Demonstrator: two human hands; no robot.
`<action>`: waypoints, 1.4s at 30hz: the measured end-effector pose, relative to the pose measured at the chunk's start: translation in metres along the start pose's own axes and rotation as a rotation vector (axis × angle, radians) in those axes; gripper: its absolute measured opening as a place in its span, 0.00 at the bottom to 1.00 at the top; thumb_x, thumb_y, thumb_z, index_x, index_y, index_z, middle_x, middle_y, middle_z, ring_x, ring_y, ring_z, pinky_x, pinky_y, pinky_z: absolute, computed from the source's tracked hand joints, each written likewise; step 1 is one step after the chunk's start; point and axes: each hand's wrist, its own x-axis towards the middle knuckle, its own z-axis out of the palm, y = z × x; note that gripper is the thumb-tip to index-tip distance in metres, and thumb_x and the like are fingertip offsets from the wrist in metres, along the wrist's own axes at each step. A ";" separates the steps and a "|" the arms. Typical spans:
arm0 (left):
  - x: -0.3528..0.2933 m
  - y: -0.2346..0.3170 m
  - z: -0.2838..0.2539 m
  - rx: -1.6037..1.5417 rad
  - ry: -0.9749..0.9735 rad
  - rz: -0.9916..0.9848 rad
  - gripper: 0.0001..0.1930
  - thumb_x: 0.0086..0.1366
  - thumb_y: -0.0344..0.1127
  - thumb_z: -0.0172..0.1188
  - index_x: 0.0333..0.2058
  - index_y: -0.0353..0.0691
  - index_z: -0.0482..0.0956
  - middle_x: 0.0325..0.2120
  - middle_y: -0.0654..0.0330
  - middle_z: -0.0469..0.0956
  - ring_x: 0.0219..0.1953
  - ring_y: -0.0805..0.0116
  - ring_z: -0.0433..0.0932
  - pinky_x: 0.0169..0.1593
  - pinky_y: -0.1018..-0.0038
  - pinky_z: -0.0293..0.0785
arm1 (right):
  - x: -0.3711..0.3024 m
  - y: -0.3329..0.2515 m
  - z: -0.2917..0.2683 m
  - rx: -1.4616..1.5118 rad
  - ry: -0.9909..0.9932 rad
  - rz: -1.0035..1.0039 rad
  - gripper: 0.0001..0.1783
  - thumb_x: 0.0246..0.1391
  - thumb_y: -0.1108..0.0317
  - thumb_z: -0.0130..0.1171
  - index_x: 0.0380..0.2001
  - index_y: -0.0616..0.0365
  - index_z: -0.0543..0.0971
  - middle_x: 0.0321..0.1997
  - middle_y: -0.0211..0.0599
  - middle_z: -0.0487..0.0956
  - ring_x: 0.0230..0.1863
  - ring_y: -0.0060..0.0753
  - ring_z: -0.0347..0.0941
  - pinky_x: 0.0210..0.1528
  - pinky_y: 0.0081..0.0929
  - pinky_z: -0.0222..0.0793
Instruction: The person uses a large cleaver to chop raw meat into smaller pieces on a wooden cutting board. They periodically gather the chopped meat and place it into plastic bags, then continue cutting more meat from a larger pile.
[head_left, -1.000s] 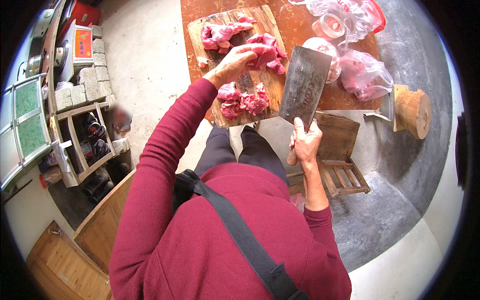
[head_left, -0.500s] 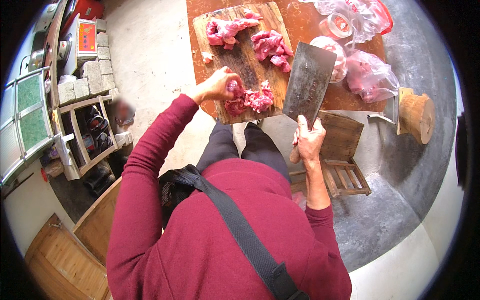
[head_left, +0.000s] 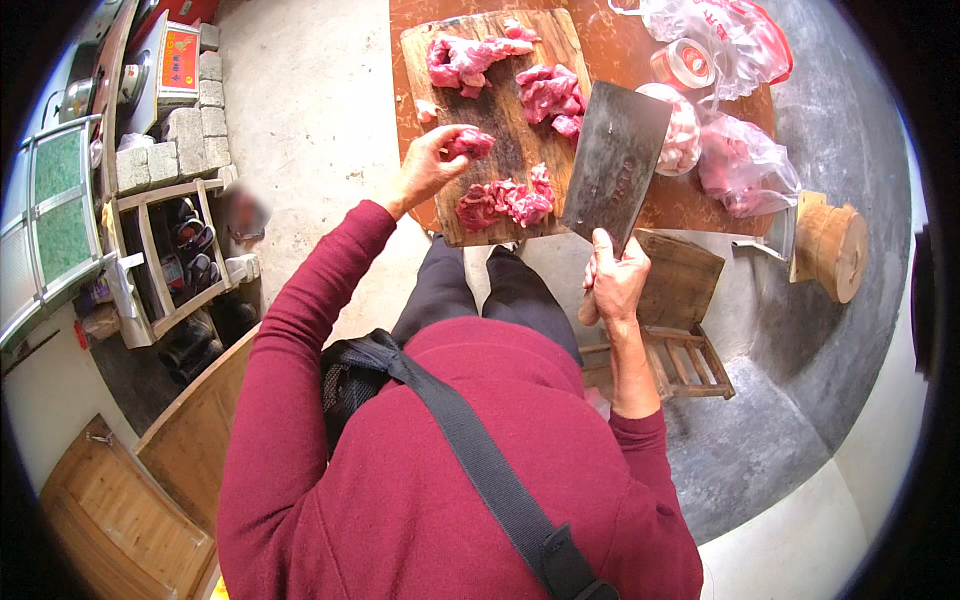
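Between the fingertips of my left hand (head_left: 432, 165) is a small piece of raw meat (head_left: 473, 144), held over the left side of the wooden cutting board (head_left: 505, 120). My right hand (head_left: 616, 280) grips the handle of a broad cleaver (head_left: 618, 155), its dark blade pointing away from me beside the board's right edge and hiding part of it. Near the board's front edge lies a pile of cut meat (head_left: 508, 203). Farther back are a larger chunk of meat (head_left: 465, 62) and, to its right, another lump (head_left: 550, 92). A small pale scrap (head_left: 426, 110) sits at the left.
The board rests on a reddish-brown table (head_left: 690, 212). Right of the cleaver stand a bowl of pale pink pieces (head_left: 680, 130), a round lidded tub (head_left: 684, 64) and a plastic bag of meat (head_left: 742, 160). A wooden chair (head_left: 685, 290) is tucked close at my right.
My left hand has lifted a piece of meat from the front pile and moved it away from me, above the board. The cleaver stays almost where it was.
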 end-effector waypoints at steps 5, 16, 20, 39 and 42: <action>-0.001 -0.005 0.014 0.440 -0.266 0.325 0.26 0.50 0.30 0.62 0.51 0.46 0.73 0.47 0.54 0.70 0.51 0.56 0.69 0.55 0.65 0.65 | -0.003 -0.002 0.002 0.005 0.026 0.018 0.11 0.57 0.69 0.53 0.23 0.60 0.66 0.11 0.25 0.64 0.09 0.17 0.59 0.10 0.19 0.57; 0.083 -0.002 -0.021 0.649 0.544 0.212 0.19 0.46 0.37 0.65 0.40 0.42 0.76 0.40 0.50 0.71 0.46 0.51 0.68 0.50 0.61 0.65 | -0.022 -0.004 0.011 0.033 0.148 0.026 0.10 0.57 0.69 0.52 0.24 0.60 0.66 0.11 0.26 0.64 0.09 0.17 0.58 0.10 0.20 0.56; 0.107 -0.003 -0.014 0.809 0.530 0.213 0.26 0.46 0.48 0.65 0.42 0.38 0.74 0.41 0.49 0.70 0.45 0.50 0.68 0.47 0.60 0.66 | -0.026 0.002 0.021 0.045 0.190 0.049 0.10 0.57 0.69 0.53 0.24 0.60 0.66 0.11 0.26 0.63 0.08 0.18 0.58 0.09 0.20 0.56; 0.168 0.024 -0.091 -0.227 -0.035 -0.011 0.15 0.57 0.40 0.61 0.35 0.31 0.80 0.26 0.59 0.80 0.30 0.72 0.78 0.37 0.75 0.75 | -0.035 0.003 0.067 0.145 0.283 0.032 0.10 0.57 0.68 0.53 0.26 0.60 0.68 0.12 0.25 0.65 0.09 0.16 0.58 0.09 0.19 0.55; 0.168 -0.014 -0.101 0.342 0.206 0.100 0.20 0.53 0.46 0.64 0.34 0.33 0.80 0.26 0.56 0.80 0.30 0.70 0.78 0.38 0.73 0.75 | -0.038 -0.001 0.074 0.147 0.279 0.031 0.10 0.57 0.68 0.53 0.25 0.60 0.68 0.11 0.25 0.64 0.09 0.16 0.58 0.09 0.19 0.56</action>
